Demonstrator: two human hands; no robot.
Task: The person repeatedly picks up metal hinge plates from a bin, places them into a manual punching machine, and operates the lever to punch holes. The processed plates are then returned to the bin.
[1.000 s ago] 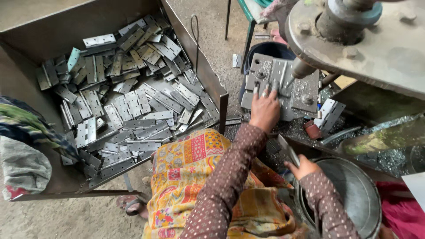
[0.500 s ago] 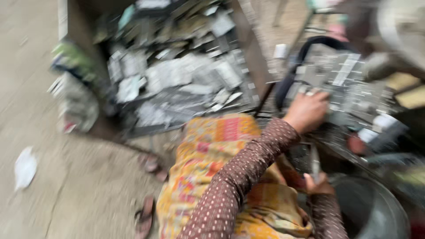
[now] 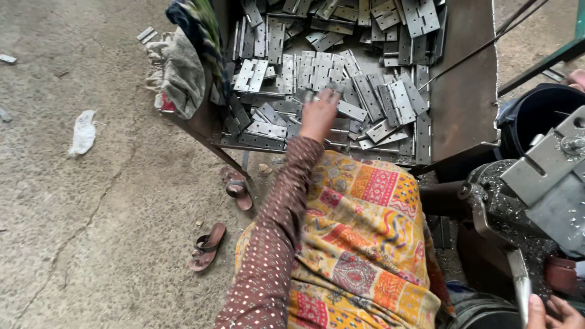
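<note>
A: Where is the left hand (image 3: 318,116)?

B: It is stretched out over the big metal tray (image 3: 469,97). The tray is full of flat grey hinges (image 3: 317,70). The fingers (image 3: 326,96) lie on the pile and touch the hinges. I cannot tell if they hold one.

A: And the right hand (image 3: 551,312)?

B: It is low in the corner, next to a thin metal strip (image 3: 519,281). Only a bit of it shows, so I cannot tell if the fingers grip anything.

A: What else is there?

B: A grey machine (image 3: 548,183) is on the right. Two sandals (image 3: 207,245) lie on the concrete floor (image 3: 79,231). Some cloth (image 3: 183,64) hangs over the tray's left edge.
</note>
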